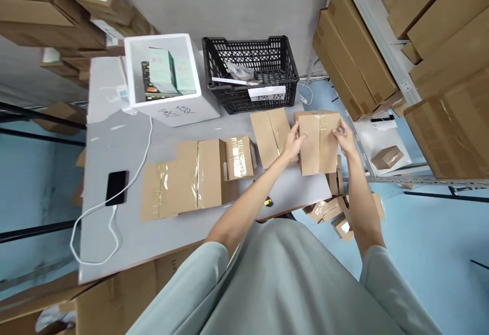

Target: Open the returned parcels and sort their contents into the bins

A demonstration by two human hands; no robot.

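Note:
Both hands hold a taped brown cardboard box (319, 142) above the right end of the grey table (114, 146). My left hand (293, 141) grips its left side with fingers curled on the cardboard. My right hand (345, 137) clasps its right edge. A second, similar box (269, 136) lies on the table just left of the held one.
A small taped box (239, 158) and a large flattened carton (183, 179) lie mid-table. At the back stand a white foam bin (168, 78) and a black plastic crate (252, 73). A phone (116, 187) on a white cable lies left. Shelves of cartons stand right; small boxes litter the floor.

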